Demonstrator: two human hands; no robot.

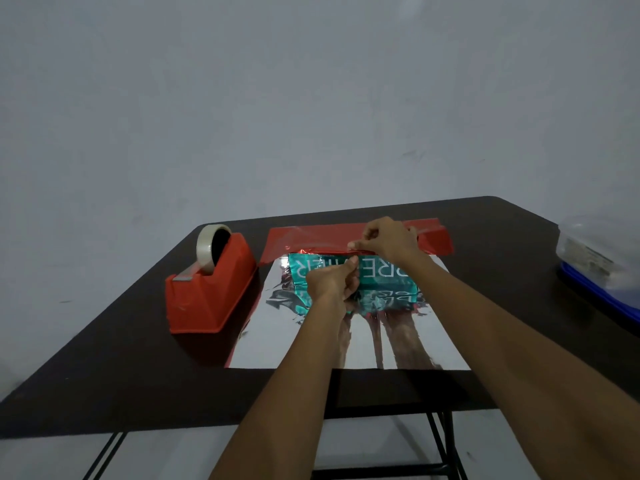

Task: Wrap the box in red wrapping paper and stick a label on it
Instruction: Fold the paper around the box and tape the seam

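Note:
A teal box (384,271) with white letters lies on the wrapping paper (349,344), whose silver inner side faces up. At the far end the paper's red side (311,237) shows, and its edge is folded onto the box's top. My right hand (388,240) pinches that red edge on top of the box. My left hand (332,285) is closed against the box's near face, thumb and forefinger pinched at its upper edge. Whether a strip of tape is between my fingers is too small to tell. No label is in view.
A red tape dispenser (207,289) with a roll of clear tape (211,247) stands left of the paper on the dark table (104,358). At the right edge a blue tray (602,292) holds a clear plastic bag (595,251). A grey wall is behind.

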